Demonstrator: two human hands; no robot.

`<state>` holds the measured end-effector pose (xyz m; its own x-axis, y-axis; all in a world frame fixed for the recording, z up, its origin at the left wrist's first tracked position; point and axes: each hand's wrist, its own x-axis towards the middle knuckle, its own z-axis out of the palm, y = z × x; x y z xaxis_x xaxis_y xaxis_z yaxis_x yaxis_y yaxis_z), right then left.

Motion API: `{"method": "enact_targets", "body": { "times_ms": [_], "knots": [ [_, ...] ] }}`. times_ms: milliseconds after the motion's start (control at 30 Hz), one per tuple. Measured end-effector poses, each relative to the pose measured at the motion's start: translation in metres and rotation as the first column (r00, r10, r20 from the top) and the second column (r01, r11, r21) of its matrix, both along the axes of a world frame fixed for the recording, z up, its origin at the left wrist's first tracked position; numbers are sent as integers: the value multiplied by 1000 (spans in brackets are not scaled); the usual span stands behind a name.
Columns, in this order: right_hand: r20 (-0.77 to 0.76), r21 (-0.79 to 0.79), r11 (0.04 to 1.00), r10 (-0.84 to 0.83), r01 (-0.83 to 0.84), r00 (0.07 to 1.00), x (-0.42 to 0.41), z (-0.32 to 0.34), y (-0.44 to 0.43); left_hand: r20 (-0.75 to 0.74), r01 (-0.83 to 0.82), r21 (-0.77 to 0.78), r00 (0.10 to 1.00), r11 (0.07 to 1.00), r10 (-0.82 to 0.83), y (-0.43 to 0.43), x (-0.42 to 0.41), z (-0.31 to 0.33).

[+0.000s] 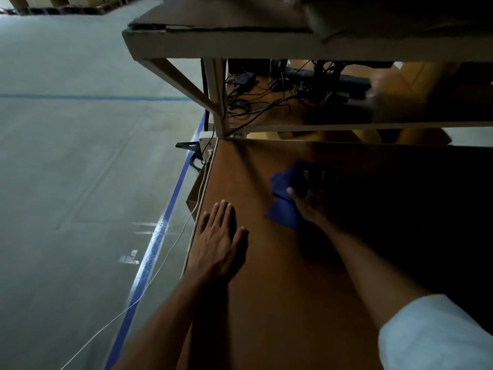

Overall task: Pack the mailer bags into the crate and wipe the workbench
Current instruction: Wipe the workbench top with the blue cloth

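Blue cloth (282, 212) lies on the brown surface (280, 295) under the right grip (310, 194), whose fingers are spread flat and press it. Bare surface runs ahead of that grip to the shelf frame (217, 102). The left grip (218, 241) rests flat, fingers straight, just inside the surface's left edge

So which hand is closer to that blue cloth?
Right. The right hand lies on top of the blue cloth, pressing it onto the workbench. The left hand rests flat near the workbench's left edge, apart from the cloth.
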<state>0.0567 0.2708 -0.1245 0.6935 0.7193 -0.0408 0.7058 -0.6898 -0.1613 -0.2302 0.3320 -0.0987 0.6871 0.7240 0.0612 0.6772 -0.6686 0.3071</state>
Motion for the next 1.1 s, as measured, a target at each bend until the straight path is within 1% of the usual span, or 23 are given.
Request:
{"method": "enact_targets", "body": {
  "times_ms": [67, 100, 200, 233, 300, 333, 367, 400, 433, 500, 533, 600, 667, 700, 733, 767, 800, 833, 867, 933, 967, 1033, 1100],
  "knots": [
    [51, 4, 975, 223, -223, 974, -9, -7, 39, -6, 2, -2, 1000, 1000, -2, 0, -2, 2],
    [37, 12, 967, 255, -255, 966, -13, 3, 57, -2, -6, -8, 1000, 1000, 6, 0, -2, 2],
    [-5, 103, 994, -17, 18, 1000, -7, 7, 104, -5, -16, -4, 1000, 1000, 16, 1, 2, 2],
    [-3, 88, 995, -47, 47, 999, -13, 6, 120, -17, -19, 10, 1000, 1000, 19, 2, 2, 0],
    [13, 38, 975, 219, -220, 976, -40, 8, 150, -44, -23, 17, 999, 1000, 24, 5, 2, -5],
    [15, 34, 916, 400, -400, 916, -51, 8, 163, -54, -25, 11, 998, 1000, 25, 6, 1, -6],
    [2, 43, 862, 505, -505, 863, -55, 9, 174, -51, -30, 10, 998, 1000, 30, 7, 1, -7],
    [4, 56, 849, 526, -526, 850, -48, 13, 185, -40, -34, 9, 999, 999, 34, 7, 1, -7],
    [-6, 61, 886, 461, -460, 887, -38, 14, 193, -31, -29, 0, 999, 1000, 29, 6, 1, -7],
    [-48, 41, 980, 194, -192, 980, -21, 11, 203, -18, -22, -9, 1000, 1000, 22, 5, 1, -4],
    [-57, 24, 990, 139, -138, 989, -24, 12, 206, -14, -25, -3, 1000, 1000, 25, 5, 1, -3],
    [-38, 49, 943, 331, -329, 943, -45, 21, 207, -17, -26, -6, 1000, 1000, 26, 7, 1, -2],
    [-4, 51, 805, 592, -591, 806, -59, 24, 198, -33, -12, -3, 999, 1000, 12, 8, 0, -2],
    [9, 29, 771, 636, -636, 771, -53, 25, 191, -30, -16, 5, 999, 1000, 17, 7, 1, -3],
    [6, 26, 809, 587, -587, 809, -35, 21, 186, -27, -13, 12, 1000, 1000, 14, 7, 0, -3],
    [21, 63, 889, 453, -453, 891, -12, 16, 180, -25, -3, 14, 1000, 1000, 3, 7, 0, -3],
    [1, 106, 963, 249, -248, 969, 24, 6, 175, -20, 0, 16, 1000, 1000, 0, 6, -1, -3],
    [-26, 131, 990, 51, -47, 998, 65, -9, 169, -17, -5, 15, 1000, 1000, 5, 6, -1, -4],
    [-86, 149, 984, -86, 98, 993, 109, -26, 162, -16, -12, 9, 1000, 1000, 12, 6, 0, -4],
    [-244, 187, 954, -184, 233, 952, 152, -41, 147, 10, -18, 1, 1000, 1000, 18, 4, 0, -3],
    [-225, 179, 964, -156, 198, 962, 146, -42, 139, 27, -25, 1, 999, 1000, 25, 3, 1, -2],
    [26, 119, 992, 32, -35, 999, 89, -19, 112, 42, -29, -7, 999, 1000, 30, 3, 0, -3],
    [154, 44, 949, 301, -311, 941, 48, 2, 79, 42, -20, -3, 999, 1000, 20, 4, -2, -4]
  ]
}}
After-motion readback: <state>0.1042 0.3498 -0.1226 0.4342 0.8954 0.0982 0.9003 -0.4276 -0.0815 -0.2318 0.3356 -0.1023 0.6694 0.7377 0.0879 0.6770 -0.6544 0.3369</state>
